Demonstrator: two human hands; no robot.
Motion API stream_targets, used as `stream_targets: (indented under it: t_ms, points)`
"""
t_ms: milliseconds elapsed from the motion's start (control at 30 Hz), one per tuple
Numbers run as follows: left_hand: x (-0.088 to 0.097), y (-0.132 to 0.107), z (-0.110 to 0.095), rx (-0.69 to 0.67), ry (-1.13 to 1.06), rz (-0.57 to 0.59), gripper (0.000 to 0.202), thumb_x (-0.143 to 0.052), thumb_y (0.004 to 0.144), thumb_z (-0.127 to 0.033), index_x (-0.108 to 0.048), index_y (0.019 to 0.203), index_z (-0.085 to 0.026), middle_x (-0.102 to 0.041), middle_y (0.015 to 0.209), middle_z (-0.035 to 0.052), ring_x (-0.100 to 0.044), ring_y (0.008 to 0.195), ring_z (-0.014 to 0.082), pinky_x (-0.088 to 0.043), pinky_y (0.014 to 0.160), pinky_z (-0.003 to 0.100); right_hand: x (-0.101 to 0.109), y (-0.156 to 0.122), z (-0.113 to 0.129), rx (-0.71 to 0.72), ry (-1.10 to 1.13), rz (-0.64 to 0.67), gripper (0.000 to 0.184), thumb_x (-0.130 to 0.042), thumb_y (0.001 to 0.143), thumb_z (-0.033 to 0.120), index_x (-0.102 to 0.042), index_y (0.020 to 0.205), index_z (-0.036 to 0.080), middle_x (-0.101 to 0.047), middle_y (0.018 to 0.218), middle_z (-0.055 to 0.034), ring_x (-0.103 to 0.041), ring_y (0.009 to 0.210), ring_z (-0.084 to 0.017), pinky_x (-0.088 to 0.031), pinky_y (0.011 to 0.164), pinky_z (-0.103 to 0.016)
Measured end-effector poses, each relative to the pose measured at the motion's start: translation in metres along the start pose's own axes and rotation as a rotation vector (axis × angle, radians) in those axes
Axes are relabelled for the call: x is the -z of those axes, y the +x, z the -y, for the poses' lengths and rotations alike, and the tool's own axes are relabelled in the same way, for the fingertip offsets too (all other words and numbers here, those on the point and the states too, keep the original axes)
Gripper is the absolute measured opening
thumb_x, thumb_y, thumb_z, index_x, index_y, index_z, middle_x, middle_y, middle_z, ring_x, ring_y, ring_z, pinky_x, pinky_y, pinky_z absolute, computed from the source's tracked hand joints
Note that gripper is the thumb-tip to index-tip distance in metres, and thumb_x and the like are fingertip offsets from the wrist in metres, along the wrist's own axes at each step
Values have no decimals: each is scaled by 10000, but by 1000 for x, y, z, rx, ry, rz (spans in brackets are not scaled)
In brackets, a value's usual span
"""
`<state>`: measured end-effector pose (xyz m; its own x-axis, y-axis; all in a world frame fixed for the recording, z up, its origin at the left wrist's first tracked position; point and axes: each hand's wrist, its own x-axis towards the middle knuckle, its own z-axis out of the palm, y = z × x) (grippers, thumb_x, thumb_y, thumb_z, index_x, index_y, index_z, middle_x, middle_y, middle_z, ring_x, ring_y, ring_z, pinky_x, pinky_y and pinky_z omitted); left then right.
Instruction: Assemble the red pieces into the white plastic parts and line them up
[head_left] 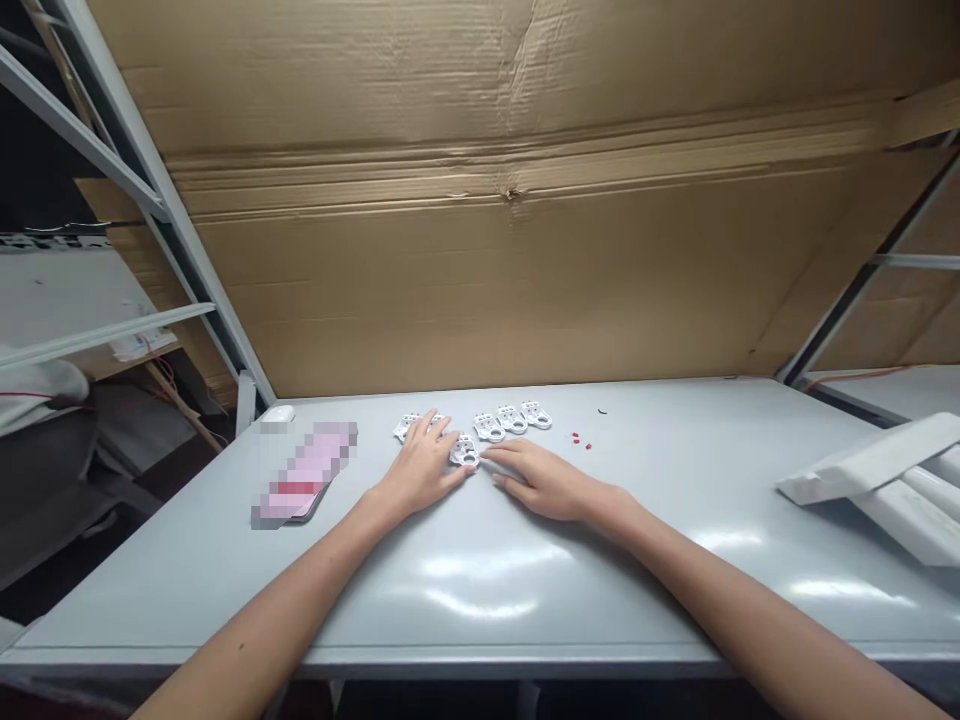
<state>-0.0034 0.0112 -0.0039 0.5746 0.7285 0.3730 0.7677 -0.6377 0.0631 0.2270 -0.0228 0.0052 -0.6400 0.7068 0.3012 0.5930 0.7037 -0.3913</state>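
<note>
A small white plastic part [465, 452], flat with a round hole, lies on the table between my hands. My left hand [421, 465] rests beside it with fingers spread, thumb and index fingertip at the part's edges. Its other fingers reach over more white parts [406, 427], partly hiding them. On the other side, my right hand [551, 482] lies low over the table, fingers stretched out and slightly bent, fingertips close to the part's right edge. Whether they touch it, I cannot tell. Three similar parts stand in a slanted row, the middle one [512, 419] just behind my right hand.
Several tiny red pieces [576, 438] and a small black bit [602, 411] lie right of the row. A pink, blurred flat object [307, 475] and a white rounded item [279, 413] are at left. White foam-like pieces [885, 480] sit at right. Cardboard [480, 300] walls the back.
</note>
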Motion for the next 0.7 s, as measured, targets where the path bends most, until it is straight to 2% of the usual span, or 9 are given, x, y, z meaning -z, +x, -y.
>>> stream_targets:
  t_ms: [67, 133, 233, 333, 400, 500, 600, 700]
  points:
    - [-2, 1, 5, 32, 27, -28, 465, -648, 891, -426, -582, 1262, -154, -466, 1448, 186, -322, 1404, 398, -315, 1109, 584, -1, 0, 0, -19, -13, -9, 374, -465, 967, 271, -599, 1303, 177, -632, 1281, -152, -570, 1169, -278, -454, 1007, -455]
    - [0, 2, 6, 9, 38, -70, 457, -672, 879, -413, -592, 1253, -164, -501, 1424, 174, -423, 1343, 366, -356, 1089, 544, 0, -1, -1, -19, -22, -17, 357, -467, 968, 287, -610, 1281, 192, -643, 1256, -138, -580, 1142, -270, -469, 985, -446]
    - [9, 2, 2, -81, 8, -67, 254, -631, 918, -382, -668, 1096, -205, -681, 1183, 96, -610, 1114, 287, -449, 989, 449, 3, -1, -4, -19, -48, -31, 334, -461, 973, 305, -637, 1235, 197, -654, 1227, -126, -595, 1110, -257, -483, 958, -423]
    - [19, -1, -5, -184, -20, 40, 178, -578, 957, -350, -692, 954, -213, -732, 960, 48, -662, 936, 245, -469, 905, 393, 10, -1, -13, -93, -90, -80, 319, -470, 964, 318, -660, 1195, 206, -665, 1224, -117, -596, 1125, -263, -475, 967, -424]
    - [24, -2, -10, -220, -22, 95, 186, -567, 965, -344, -687, 923, -207, -726, 931, 43, -661, 890, 232, -462, 893, 372, 18, -3, -21, -205, -127, -141, 316, -474, 953, 309, -665, 1185, 211, -665, 1244, -109, -590, 1154, -269, -464, 983, -425]
    - [28, -3, -14, -225, -34, 128, 197, -538, 977, -347, -677, 990, -207, -718, 979, 49, -654, 909, 225, -447, 924, 365, 34, -6, -33, -433, -197, -207, 341, -453, 942, 283, -655, 1201, 191, -647, 1289, -112, -572, 1192, -281, -447, 994, -416]
    - [31, -4, -15, -217, -32, 153, 234, -530, 974, -370, -652, 1095, -211, -700, 1110, 68, -638, 1011, 242, -418, 994, 386, 50, -11, -39, -695, -214, -134, 354, -455, 921, 277, -656, 1190, 163, -651, 1266, -142, -588, 1159, -309, -464, 923, -412]
    - [31, -5, -14, -194, -34, 169, 267, -542, 961, -404, -633, 1126, -215, -673, 1192, 82, -618, 1095, 265, -365, 1071, 430, 59, -16, -40, -835, -201, -44, 283, -511, 873, 290, -702, 1044, 170, -700, 1121, -159, -654, 986, -312, -485, 753, -375]
